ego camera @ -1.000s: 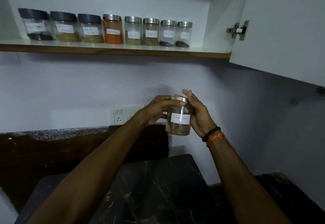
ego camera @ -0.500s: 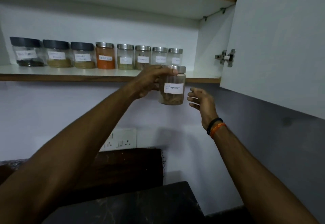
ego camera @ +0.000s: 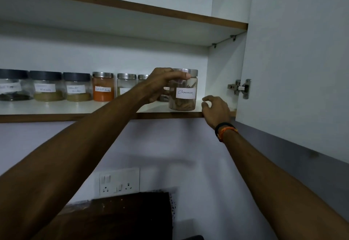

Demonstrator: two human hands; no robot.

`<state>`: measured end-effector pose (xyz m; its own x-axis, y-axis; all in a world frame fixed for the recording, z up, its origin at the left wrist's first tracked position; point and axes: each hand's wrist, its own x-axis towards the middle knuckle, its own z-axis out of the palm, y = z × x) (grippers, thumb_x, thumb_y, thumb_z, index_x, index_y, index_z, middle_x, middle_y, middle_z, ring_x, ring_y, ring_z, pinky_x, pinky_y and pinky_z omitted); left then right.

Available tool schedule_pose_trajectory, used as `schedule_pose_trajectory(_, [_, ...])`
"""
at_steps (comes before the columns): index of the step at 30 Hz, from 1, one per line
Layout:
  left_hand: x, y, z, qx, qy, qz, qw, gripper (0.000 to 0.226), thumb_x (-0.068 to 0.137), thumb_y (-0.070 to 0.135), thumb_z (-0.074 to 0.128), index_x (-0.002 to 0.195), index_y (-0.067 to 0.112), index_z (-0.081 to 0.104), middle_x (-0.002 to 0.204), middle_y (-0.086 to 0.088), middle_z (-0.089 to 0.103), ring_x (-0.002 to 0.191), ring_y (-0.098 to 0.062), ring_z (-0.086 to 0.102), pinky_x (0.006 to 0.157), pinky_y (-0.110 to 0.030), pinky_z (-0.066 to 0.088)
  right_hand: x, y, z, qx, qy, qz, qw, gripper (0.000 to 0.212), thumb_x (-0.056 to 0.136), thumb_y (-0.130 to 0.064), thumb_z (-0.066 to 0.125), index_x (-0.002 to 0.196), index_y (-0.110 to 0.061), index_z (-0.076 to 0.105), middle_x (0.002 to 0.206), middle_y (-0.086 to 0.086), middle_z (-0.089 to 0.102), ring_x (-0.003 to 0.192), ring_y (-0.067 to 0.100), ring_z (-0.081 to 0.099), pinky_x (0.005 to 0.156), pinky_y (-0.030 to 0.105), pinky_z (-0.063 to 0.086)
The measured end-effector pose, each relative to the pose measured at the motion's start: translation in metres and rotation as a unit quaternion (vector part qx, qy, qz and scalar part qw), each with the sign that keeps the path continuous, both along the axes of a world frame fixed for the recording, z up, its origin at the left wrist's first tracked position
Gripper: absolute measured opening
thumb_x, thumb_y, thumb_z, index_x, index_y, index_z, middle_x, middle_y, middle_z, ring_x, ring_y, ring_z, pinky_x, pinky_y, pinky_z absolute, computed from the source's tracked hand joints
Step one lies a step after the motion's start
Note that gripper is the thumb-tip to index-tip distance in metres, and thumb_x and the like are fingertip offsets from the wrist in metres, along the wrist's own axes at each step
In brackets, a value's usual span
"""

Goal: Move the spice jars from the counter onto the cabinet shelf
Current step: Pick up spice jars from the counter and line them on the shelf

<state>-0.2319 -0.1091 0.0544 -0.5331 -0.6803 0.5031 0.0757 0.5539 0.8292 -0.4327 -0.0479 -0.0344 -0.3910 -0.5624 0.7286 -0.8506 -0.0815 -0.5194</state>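
Both my arms are bare right up to where they leave the frame, with no sleeve on either forearm. My left hand (ego camera: 160,85) has no ring, watch or band that I can see. On my right hand (ego camera: 217,109) the fingers are bare too. Around my right wrist I wear two thin bands (ego camera: 225,131) side by side: a black one nearer the hand and an orange one just behind it.
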Motion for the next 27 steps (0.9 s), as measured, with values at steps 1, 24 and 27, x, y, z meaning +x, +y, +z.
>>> schedule_pose_trajectory(1, [-0.003,-0.006,0.002,-0.005,-0.002,0.0,1.0,0.038,0.064,0.044,0.087,0.095,0.021,0.08,0.101,-0.001,0.078,0.103,-0.023,0.072,0.081,-0.039,0.055,-0.004,-0.006,-0.001,0.034,0.031,-0.017,0.999,0.028,0.098,-0.023,0.048,0.108,-0.012,0.071,0.115,0.012,0.069,0.105,0.03,0.062,0.092,0.038,0.048])
schedule_pose_trajectory(24, [-0.091,-0.108,-0.002,-0.029,-0.039,-0.053,0.997,0.05,0.082,0.023,0.077,0.125,0.009,0.057,0.115,-0.011,0.069,0.105,-0.027,0.07,0.082,-0.038,0.059,-0.035,-0.045,-0.024,-0.17,0.152,-0.115,0.967,0.034,0.077,-0.033,0.033,0.057,-0.012,0.052,0.044,-0.001,0.045,0.038,0.021,0.039,0.051,0.023,0.026])
schedule_pose_trajectory(27, [-0.095,-0.114,0.0,-0.083,-0.055,-0.043,0.994,0.047,0.083,0.024,0.078,0.123,0.007,0.06,0.117,-0.013,0.069,0.109,-0.029,0.068,0.094,-0.048,0.057,-0.035,-0.046,-0.024,-0.183,0.151,-0.112,0.965,0.031,0.076,-0.031,0.035,0.056,-0.013,0.049,0.044,-0.001,0.043,0.037,0.02,0.038,0.052,0.022,0.023])
